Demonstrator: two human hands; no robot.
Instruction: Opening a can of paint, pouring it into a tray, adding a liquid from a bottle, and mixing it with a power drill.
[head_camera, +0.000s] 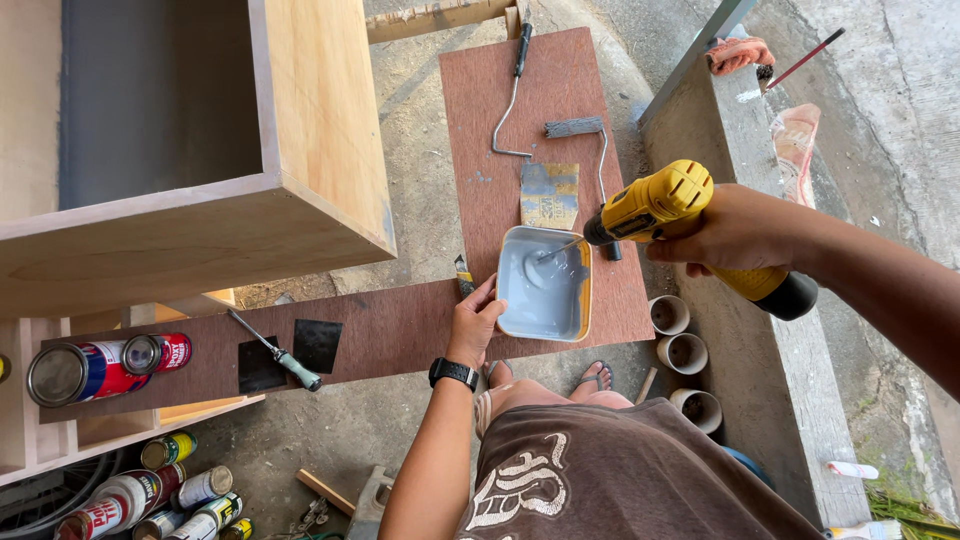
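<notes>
**Over the brown board: drill mixing grey paint in tray**

On the brown board (560, 110), right hand (730, 232) is wrapped tight around the yellow drill (660, 205), arm coming in from the right, wrist bent, drill angled down-left. Its thin mixing rod (560, 248) dips into the grey paint. Left hand (475, 322) reaches straight forward, fingers loosely resting against the near-left edge of the rectangular paint tray (585, 305), not gripping it. Tray sits at the board's near end, holding pale grey paint. Paint roller (580, 130) lies just behind. Cans (100, 365) lie on the plank to the left.
</notes>
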